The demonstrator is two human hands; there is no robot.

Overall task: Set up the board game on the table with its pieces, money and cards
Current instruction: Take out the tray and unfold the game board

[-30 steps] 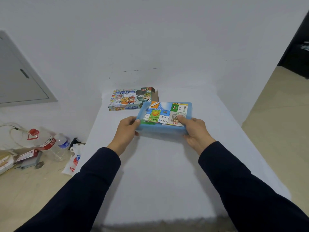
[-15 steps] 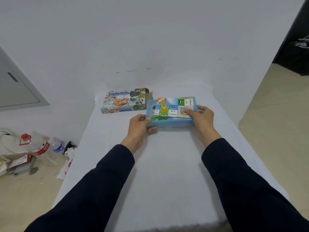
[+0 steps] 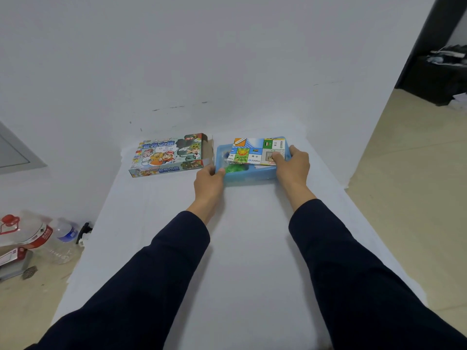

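Your left hand [image 3: 209,178] is curled round the near-left corner of the shallow blue plastic tray [image 3: 249,174], thumb hooked over the rim, and compared with a second ago you've slid the whole tray away from you, from mid-table up toward the far edge. It now sits just beside the open end of the colourful cardboard game box [image 3: 169,154], which hasn't budged and lies at the far left of the white table [image 3: 240,248]. To me that means you're parking the tray out of the way so the middle stays free for laying the board out, so the setup has barely started. Inside the tray, the folded paper game board with its printed squares [image 3: 257,150] lies on top, and under its near edge you can make out some green plastic pieces [image 3: 233,169]; how many, I can't tell. Your right hand [image 3: 293,166] clamps the tray's right end, thumb pressing down on the folded board and fingers wrapped round the side. Count-wise: one box, one tray, one folded board, two hands on the job. No money or cards in view that I can pick out yet. On the floor, far left, lie two clear plastic bottles [image 3: 63,233].
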